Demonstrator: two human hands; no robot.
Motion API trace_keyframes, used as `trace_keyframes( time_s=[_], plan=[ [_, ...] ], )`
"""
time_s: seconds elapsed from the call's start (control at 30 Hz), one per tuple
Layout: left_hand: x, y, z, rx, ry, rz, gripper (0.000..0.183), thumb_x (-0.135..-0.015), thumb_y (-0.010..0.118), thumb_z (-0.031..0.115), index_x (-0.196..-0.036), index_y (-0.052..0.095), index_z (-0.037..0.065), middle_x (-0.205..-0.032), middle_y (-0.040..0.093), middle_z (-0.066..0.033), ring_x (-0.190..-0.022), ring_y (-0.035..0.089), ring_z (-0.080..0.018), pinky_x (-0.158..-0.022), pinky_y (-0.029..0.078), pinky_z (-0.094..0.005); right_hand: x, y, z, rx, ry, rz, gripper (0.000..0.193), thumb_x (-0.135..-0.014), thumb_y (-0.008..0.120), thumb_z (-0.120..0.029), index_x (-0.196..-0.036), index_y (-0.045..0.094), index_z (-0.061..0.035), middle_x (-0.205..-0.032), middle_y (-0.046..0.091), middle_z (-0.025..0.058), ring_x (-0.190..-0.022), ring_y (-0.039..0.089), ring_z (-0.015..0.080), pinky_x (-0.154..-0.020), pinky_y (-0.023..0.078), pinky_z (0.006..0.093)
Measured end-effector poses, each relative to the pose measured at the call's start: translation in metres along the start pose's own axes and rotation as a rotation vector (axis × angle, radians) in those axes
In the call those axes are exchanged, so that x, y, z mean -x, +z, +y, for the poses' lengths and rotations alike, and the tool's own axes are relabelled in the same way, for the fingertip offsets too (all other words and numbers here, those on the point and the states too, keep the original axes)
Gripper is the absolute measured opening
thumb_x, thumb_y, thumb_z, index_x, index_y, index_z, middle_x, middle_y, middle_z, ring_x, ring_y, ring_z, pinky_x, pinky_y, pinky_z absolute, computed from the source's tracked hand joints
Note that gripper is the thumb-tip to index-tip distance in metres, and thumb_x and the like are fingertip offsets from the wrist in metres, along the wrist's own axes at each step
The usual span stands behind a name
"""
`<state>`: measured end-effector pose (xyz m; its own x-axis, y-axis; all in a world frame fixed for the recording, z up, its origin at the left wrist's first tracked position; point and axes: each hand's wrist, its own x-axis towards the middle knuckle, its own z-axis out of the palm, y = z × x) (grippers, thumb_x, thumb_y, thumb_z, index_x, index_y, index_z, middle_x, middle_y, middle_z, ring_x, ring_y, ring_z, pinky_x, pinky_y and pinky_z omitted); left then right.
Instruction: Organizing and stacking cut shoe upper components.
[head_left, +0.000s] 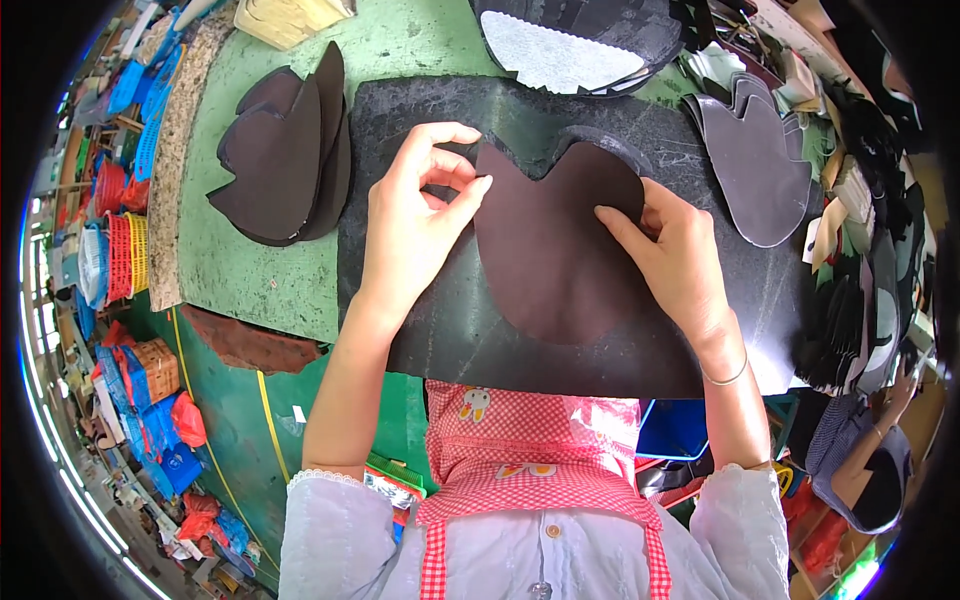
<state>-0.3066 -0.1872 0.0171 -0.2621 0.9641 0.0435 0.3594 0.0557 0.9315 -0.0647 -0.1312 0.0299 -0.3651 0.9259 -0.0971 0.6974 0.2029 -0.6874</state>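
A dark brown, leather-like cut piece with a notched top edge is held up over a black mat. My left hand pinches its upper left tip between thumb and fingers. On the opposite side, my right hand grips the right edge, thumb on the front face and fingers behind it. A darker padded rim shows behind the piece's upper right lobe. Left of the mat lies a pile of similar brown pieces. To the right, several grey-brown pieces rest stacked on the mat's edge.
The worktable has a worn green top. Black pieces with a white textured panel lie at its far side, beside a pale yellowish block. Dark scraps crowd the right edge. Coloured baskets stand at left; another person's arm shows at lower right.
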Motion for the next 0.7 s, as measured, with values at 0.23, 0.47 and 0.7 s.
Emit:
trace_keyframes(
  time_s=[0.23,0.47,0.7],
  plan=[
    [-0.003,0.015,0.005,-0.428,0.281,0.124,0.039,-0.080,0.072,-0.001,-0.115,0.062,0.012,-0.089,0.058,-0.0065,-0.065,0.056,-0.0203,-0.062,0.050,-0.0329,-0.007,-0.004,0.001,-0.039,0.015,-0.021,0.035,-0.087,0.076,-0.025,-0.081,0.055,0.0027,-0.064,0.056,0.0182,-0.054,0.056,0.0309,-0.055,0.046,0.0377],
    [0.050,0.065,0.012,-0.618,0.548,-0.406,0.101,-0.086,0.057,0.065,-0.153,0.028,-0.005,-0.160,0.025,-0.0224,-0.149,0.023,-0.0412,-0.121,0.018,-0.0516,0.007,-0.043,0.013,-0.322,0.130,-0.175,0.023,-0.085,0.076,-0.012,-0.097,0.062,0.0017,-0.073,0.065,0.0086,-0.061,0.060,0.0088,-0.055,0.050,0.0252],
    [0.059,0.069,0.021,-0.637,0.771,-0.604,0.073,-0.082,0.064,0.061,-0.146,0.050,0.029,-0.159,0.034,-0.0072,-0.148,0.023,-0.0453,-0.117,0.020,-0.0660,0.025,-0.041,0.042,-0.334,0.196,0.137,0.021,-0.084,0.076,-0.003,-0.100,0.063,-0.0014,-0.077,0.061,0.0024,-0.063,0.061,0.0057,-0.055,0.050,0.0199]
  ],
)
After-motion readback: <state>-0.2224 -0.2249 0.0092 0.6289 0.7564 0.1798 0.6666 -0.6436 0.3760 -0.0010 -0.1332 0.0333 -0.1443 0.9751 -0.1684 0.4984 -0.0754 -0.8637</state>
